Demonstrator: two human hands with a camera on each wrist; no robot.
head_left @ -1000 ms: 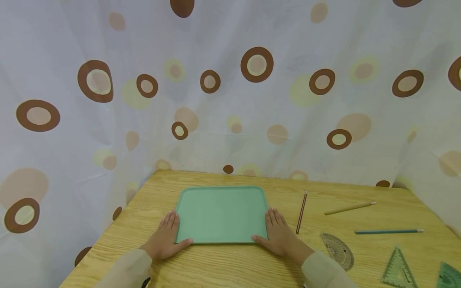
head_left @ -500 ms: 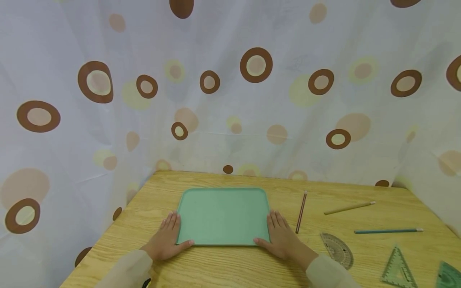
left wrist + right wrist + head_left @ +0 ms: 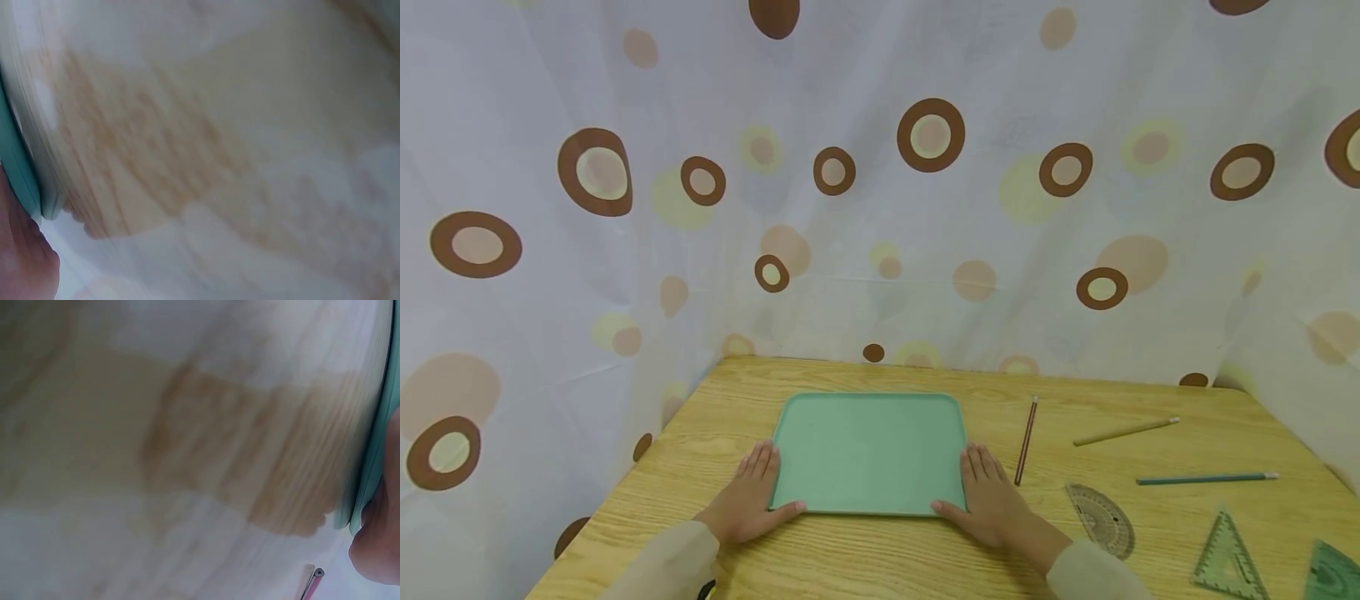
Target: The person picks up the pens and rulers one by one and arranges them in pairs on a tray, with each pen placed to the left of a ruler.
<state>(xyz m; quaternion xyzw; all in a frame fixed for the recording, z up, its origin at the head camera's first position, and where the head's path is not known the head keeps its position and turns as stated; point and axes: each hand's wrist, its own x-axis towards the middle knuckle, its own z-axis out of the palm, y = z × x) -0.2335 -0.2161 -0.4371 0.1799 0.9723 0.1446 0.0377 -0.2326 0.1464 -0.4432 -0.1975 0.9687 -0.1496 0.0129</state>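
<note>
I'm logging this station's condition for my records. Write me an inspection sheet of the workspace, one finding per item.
Surface: wood-grain table.
Job's things: green tray with rounded corners.
Clutter: to the tray's right, red pencil, yellow pencil, blue pencil, clear protractor, green set square and another green piece cut off by the frame.
Grippers: bare hands; left hand touches the tray's left side, right hand its right side.
Cables: nothing seen.
Surroundings: pale spotted curtain behind and at both sides.
</note>
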